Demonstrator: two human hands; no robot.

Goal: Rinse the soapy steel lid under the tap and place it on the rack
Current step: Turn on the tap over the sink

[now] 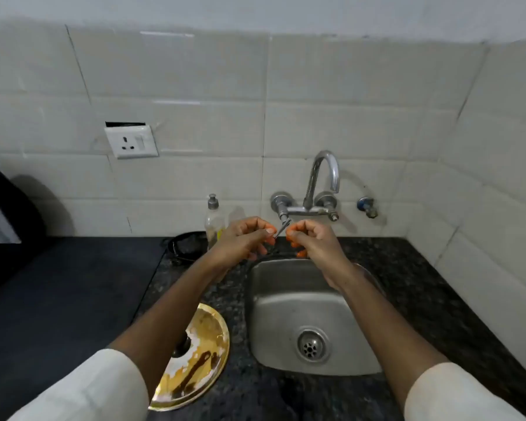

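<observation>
The soapy lid (204, 335) lies flat on the dark counter left of the sink, golden-toned with white suds and a black knob; my left forearm hides part of it. Both hands are raised in front of the wall tap (324, 171), well above the lid. My left hand (243, 238) pinches the thin lever (281, 228) of the tap's left valve between thumb and fingers. My right hand (312, 241) is curled shut just right of that lever, with nothing visible in it. No water runs from the spout. No rack is in view.
The steel sink (271, 314) with its drain (310, 347) lies below my hands. A soap bottle (213, 220) and a black round object (184, 246) stand behind the sink's left side. A black appliance (3, 214) sits far left, a wall socket (131, 142) above.
</observation>
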